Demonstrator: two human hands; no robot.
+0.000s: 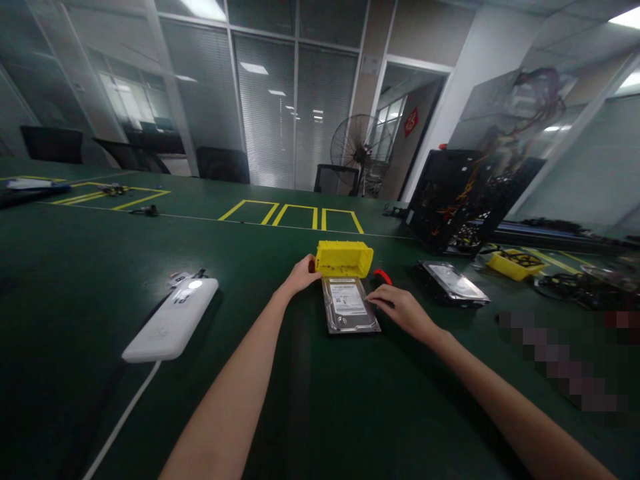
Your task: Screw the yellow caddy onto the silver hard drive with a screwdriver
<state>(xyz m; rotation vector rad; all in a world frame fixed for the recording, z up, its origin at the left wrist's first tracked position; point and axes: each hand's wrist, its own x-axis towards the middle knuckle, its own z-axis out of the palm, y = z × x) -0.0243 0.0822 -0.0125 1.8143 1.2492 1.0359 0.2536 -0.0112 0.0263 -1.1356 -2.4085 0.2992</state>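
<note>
From my remote place I see the hard disk drive [349, 308] lying flat on the green bench [300, 400], label up, between my two hands. My left hand [304, 275] pinches the left edge of a yellow plastic bin [344, 249], which is tipped so that its mouth looks toward me, just at the far end of the drive. My right hand [393, 303] has thumb and fingertips drawn together at the drive's right edge — whether something small is between them, I cannot tell.

Close around, a red object [383, 275] lies beside the bin, beyond the right hand. More to the right is a second hard disk drive [453, 283], and past it a smaller yellow bin [517, 264] with dark parts inside. An open computer case [450, 200] rises behind these and blocks my view of the far right side. To the left, well apart, lies a white power bank [173, 320] with its white cable [125, 417].

The bench carries yellow tape outlines [295, 207] toward its far side. Beyond it stand dark chairs [223, 165], a big fan [359, 153] and a glass partition [265, 100] — through this, blinds are visible.
</note>
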